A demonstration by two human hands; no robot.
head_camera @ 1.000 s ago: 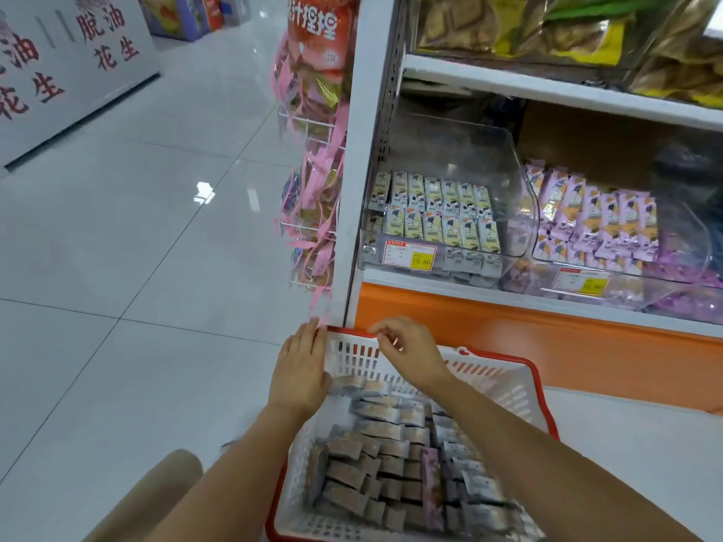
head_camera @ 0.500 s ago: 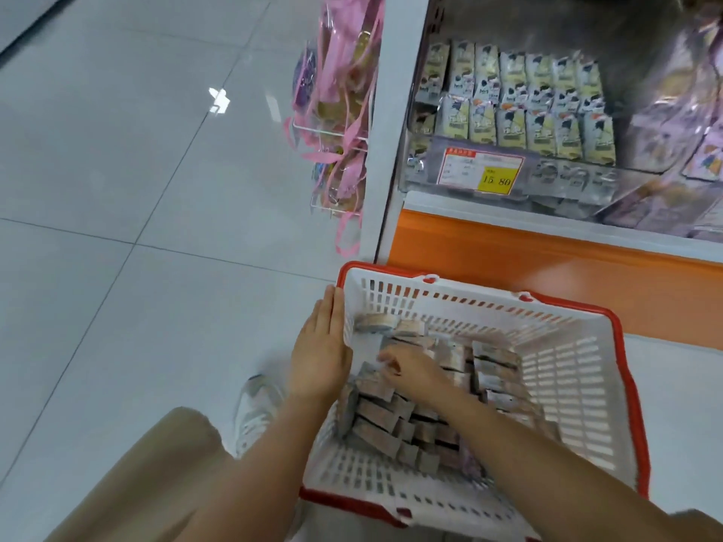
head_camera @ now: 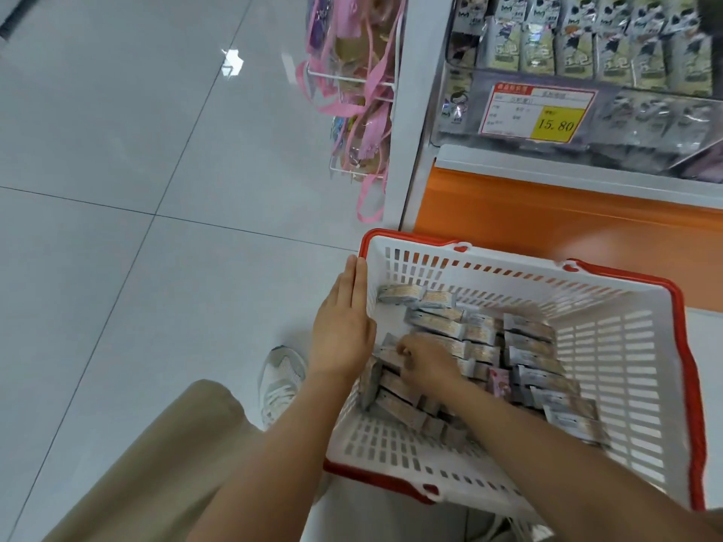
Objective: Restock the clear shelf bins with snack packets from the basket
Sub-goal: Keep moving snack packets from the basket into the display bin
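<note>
Floor: pale glossy tiles, takes up the whole 9 o'clock side of my view.
Shelf unit: white upright with an orange base, up at 1 o'clock.
Basket: white slatted plastic with a red rim, down on the floor at 4 o'clock, right up against the orange base.
Clear bin: sits on the shelf at 1 o'clock, rows of greenish packs standing inside it.
Pink straps: hanging off a wire rack at 12 o'clock, just beside the upright.
Left hand: flat against the basket's 9 o'clock wall, fingers straight and pressed together, holding nothing.
Right hand: down inside the basket, fingers curled round packets at the pile's 9 o'clock edge.
Snack packets: greyish-tan ones, all in the basket, heaped along the bottom under my right hand.
Shoe: white sneaker at 7 o'clock, just outside the basket.
Price tag: stuck on the bin front, yellow patch reads 15.80.
</note>
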